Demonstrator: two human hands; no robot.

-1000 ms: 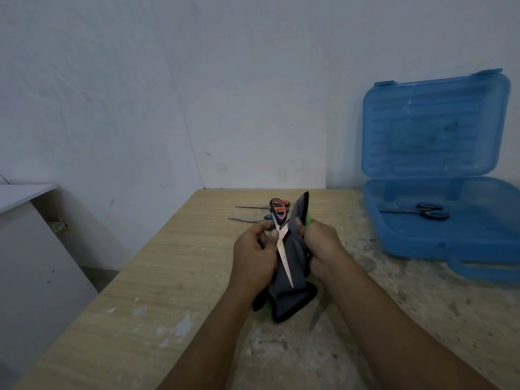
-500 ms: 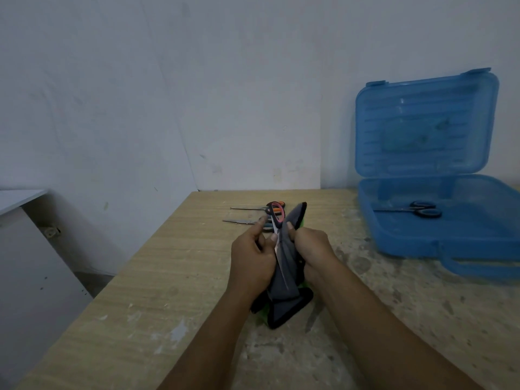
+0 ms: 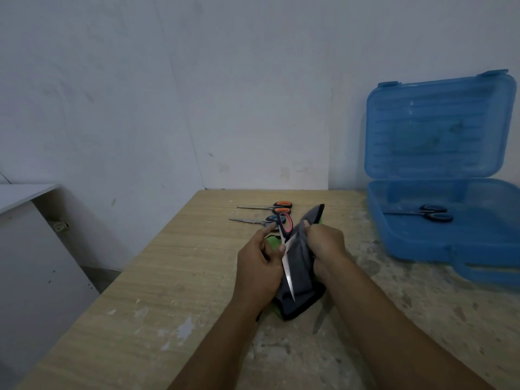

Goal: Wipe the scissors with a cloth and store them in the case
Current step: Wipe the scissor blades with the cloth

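Left fingers: your thumb and forefinger pinch the pink-handled scissors up by the pivot, and the other fingers are curled behind. The blades are closed with the tip pointing down toward you. Right fingers: curled tight around a bunch of the grey cloth, pressing it against the blade's flat. I can't tell how much of the blade is covered on the far side.

The left hand and right hand sit almost touching above the wooden table, left of the open blue case as the camera sees it and well apart from it. The cloth hangs down and its black hem touches the table.

Handling, as a judgement:
- The scissors look light and stiff, and the bare steel is likely slick with a sharp tip.
- Hold them by the handle loops or pivot, never the edge.
- Wipe from pivot to tip with the cloth folded over the spine.
- The cloth is soft and floppy, so keep it bunched thick between your skin and the blade.

The wipe looks to be mid-step, and storing is not yet done.

Black-handled scissors already lie inside the case. Orange-handled scissors and blue-handled scissors lie on the table left of the case, beyond your hands, apparently waiting.
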